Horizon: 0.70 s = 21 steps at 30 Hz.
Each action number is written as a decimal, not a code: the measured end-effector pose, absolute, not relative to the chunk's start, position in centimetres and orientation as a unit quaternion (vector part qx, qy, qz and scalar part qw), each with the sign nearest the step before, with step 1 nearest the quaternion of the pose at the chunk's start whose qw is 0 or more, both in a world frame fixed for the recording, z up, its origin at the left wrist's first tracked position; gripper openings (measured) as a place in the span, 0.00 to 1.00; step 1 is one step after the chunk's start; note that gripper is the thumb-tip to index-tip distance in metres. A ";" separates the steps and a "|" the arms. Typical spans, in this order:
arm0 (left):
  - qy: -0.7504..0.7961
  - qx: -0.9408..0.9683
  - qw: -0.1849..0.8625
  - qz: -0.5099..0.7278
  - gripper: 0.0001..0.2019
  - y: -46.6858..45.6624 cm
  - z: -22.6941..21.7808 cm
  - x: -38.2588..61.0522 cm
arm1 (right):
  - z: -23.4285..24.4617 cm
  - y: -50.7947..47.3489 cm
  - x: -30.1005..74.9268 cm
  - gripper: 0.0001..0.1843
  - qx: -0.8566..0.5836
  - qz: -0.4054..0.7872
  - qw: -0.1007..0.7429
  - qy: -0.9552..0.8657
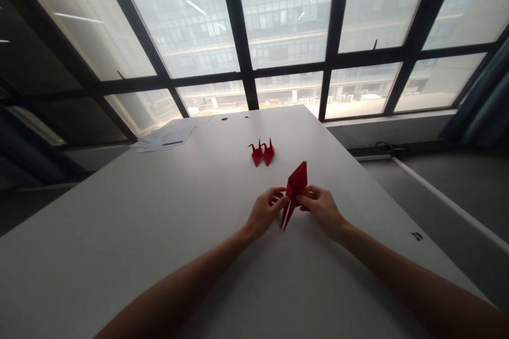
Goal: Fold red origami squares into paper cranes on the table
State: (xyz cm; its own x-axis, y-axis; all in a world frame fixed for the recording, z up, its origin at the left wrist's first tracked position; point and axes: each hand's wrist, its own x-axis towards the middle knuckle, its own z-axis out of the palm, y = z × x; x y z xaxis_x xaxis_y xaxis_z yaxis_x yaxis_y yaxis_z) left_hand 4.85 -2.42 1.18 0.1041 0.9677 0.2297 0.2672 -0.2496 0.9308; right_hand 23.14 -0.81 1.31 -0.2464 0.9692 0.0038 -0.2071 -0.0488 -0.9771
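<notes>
Left hand (263, 211): nearly closed, thumb and fingers pinching the folded red paper (298, 177) at left. Right hand (323, 210): likewise, at right. Folded red paper: over the counter (159, 243), narrow points nearward, gripped mid-length, presumably for steady creases. Two paper cranes (256, 157): beyond, side by side, apparently clear of handwork. Loose sheets (169, 133): far left.

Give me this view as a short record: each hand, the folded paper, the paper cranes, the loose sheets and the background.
Left hand: pinching the left side of the red folded paper
Right hand: pinching its right side
Folded paper pose: broad pointed end away from the person, two narrow points toward them
Red paper cranes: two, side by side on the white table, beyond the hands
Loose sheets: far left part of the table
Background: dark-framed windows
</notes>
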 end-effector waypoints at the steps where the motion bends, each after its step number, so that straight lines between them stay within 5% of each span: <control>1: 0.474 0.631 0.417 0.452 0.17 -2.3 1.1 4.8 | 1.2 -0.9 23.1 0.14 -0.377 0.612 0.474 -0.509; 10: 0.464 0.591 0.472 0.461 0.18 -2.6 1.6 4.8 | 1.0 -0.7 23.2 0.15 -0.350 0.615 0.435 -0.557; 21: 0.470 0.656 0.409 0.426 0.19 -2.8 1.0 5.0 | 1.3 -1.0 23.0 0.15 -0.352 0.607 0.445 -0.557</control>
